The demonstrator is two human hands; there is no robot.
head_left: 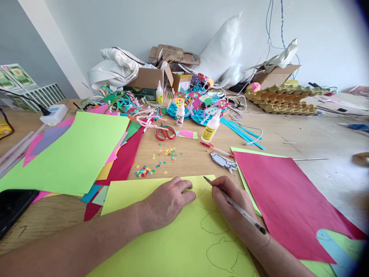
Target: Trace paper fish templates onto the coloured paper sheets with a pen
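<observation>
A large yellow sheet lies in front of me, with several pencilled outlines down its right side. My left hand rests on it with curled fingers, the fingertips beside the upper outlines; whether anything is under them is hidden. In my right hand is a pen, gripped between thumb and fingers, its tip near the sheet's top edge. A grey fish cutout lies just beyond the sheet, near a red pen.
Green paper covers a pile at left; red sheets lie at right. Beyond the yellow sheet are confetti bits, red-handled scissors, a glue bottle and blue strips. A black phone lies at far left.
</observation>
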